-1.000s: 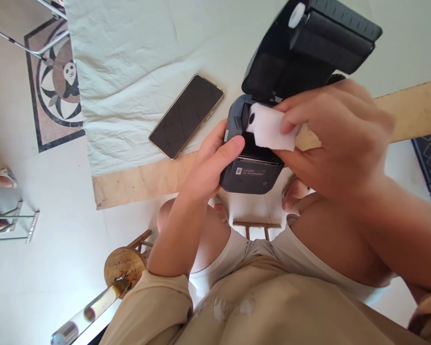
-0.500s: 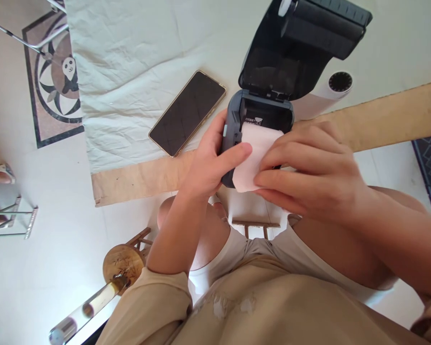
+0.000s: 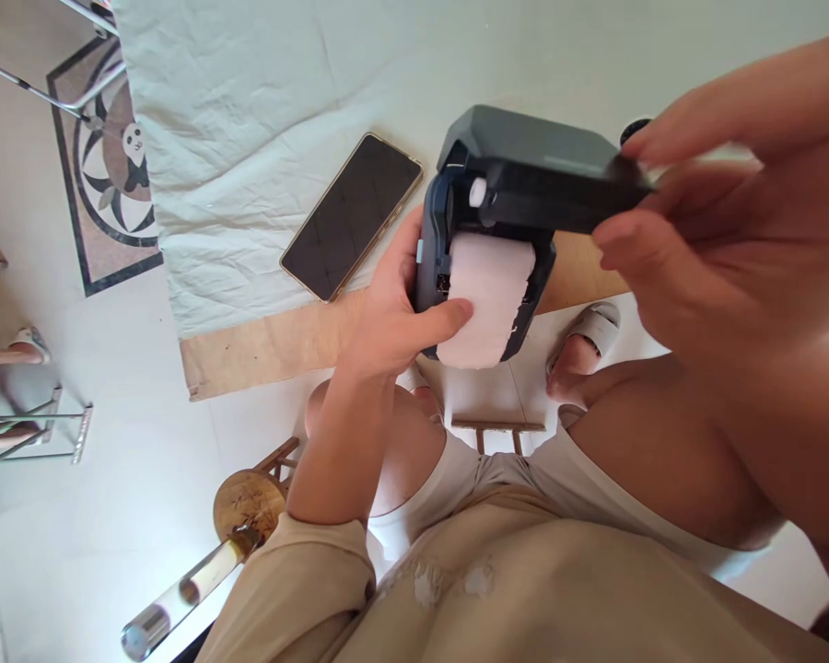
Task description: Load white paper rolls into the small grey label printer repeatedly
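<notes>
A small dark grey label printer [image 3: 434,249] sits at the table's near edge. White paper [image 3: 484,299] from a roll inside it hangs out over its front. My left hand [image 3: 401,318] grips the printer's left side, thumb pressing on the paper. My right hand [image 3: 725,239] holds the front edge of the printer's lid [image 3: 545,170], which is tilted down and half shut over the paper.
A black phone [image 3: 351,216] lies face up on the pale cloth [image 3: 249,110] left of the printer. The wooden table edge [image 3: 262,345] runs below it. A round wooden stool [image 3: 247,502] and a clear tube [image 3: 180,589] stand on the floor at lower left.
My right hand let go of the paper end, rose to the lid and swung it down from wide open to half shut. My left hand stayed on the printer.
</notes>
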`<state>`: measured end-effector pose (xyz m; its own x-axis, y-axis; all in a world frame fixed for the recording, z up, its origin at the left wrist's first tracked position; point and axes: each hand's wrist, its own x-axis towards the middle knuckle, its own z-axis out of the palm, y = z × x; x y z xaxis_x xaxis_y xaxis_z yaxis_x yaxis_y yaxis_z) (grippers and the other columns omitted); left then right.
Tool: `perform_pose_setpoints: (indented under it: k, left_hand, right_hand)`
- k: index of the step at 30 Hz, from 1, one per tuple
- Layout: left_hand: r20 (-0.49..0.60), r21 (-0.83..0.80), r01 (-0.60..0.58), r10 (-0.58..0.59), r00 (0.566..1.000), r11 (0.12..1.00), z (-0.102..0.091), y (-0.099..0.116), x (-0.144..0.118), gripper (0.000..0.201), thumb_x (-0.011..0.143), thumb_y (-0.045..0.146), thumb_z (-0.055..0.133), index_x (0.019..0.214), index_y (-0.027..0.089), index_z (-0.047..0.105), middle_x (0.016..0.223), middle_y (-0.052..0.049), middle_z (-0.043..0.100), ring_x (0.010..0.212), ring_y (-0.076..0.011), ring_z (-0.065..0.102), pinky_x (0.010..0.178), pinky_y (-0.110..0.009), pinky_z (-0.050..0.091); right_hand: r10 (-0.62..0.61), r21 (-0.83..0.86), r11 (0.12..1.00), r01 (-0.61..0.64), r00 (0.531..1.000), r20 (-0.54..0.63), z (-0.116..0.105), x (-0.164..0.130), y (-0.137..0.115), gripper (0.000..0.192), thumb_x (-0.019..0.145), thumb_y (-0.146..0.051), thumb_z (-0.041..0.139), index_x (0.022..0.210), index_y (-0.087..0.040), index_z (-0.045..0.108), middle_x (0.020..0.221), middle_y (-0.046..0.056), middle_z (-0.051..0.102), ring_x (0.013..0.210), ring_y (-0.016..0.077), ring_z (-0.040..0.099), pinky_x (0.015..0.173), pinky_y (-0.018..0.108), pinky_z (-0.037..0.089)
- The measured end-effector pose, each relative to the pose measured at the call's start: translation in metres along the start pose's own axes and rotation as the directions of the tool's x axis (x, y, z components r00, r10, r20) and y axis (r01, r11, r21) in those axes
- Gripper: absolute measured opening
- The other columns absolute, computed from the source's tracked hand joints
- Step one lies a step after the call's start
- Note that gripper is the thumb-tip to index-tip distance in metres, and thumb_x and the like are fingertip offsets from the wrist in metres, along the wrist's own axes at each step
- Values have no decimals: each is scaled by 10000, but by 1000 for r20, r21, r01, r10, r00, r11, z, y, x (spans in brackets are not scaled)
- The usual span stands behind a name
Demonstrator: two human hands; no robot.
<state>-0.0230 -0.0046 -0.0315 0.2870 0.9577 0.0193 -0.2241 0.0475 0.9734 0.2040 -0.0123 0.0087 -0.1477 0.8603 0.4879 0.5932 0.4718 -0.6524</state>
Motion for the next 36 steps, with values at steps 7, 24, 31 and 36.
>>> perform_pose_setpoints:
  k: [7,24,31,36]
  left_hand:
    - [-42,-4,22,-22,999,1000,3,4,-5,471,792,447,835,1183,236,678,1056,-25,703,1064,-260,715,825,-307,581]
    - [-100,-115,23,-35,994,993,24,11,-4,402,841,532,768,1111,250,672,928,-23,702,864,-228,753,616,-263,540]
    - [-23,-99,54,-57,998,994,16,7,-3,400,902,537,716,1196,273,656,1007,-2,723,1000,-232,760,675,-272,575]
    - [-30,-120,37,-41,999,992,17,7,-1,390,898,512,723,1189,256,674,1075,-20,740,1028,-241,758,713,-277,570]
  right_hand:
    - [-302,44,953,300,951,60,8,-4,6,133,841,-186,748,924,-238,658,1036,40,623,681,56,529,507,224,525]
    - [141,514,793,-326,920,366,33,-19,6,615,932,-433,641,1460,-368,332,1290,37,566,741,37,569,554,175,549]
    - [202,484,775,-406,886,418,29,-9,6,642,893,-433,702,1417,-324,347,1211,49,562,840,76,585,608,195,577]
    - [173,459,816,-352,905,388,35,-14,12,637,904,-408,681,1424,-348,318,1186,23,555,669,21,541,531,166,536]
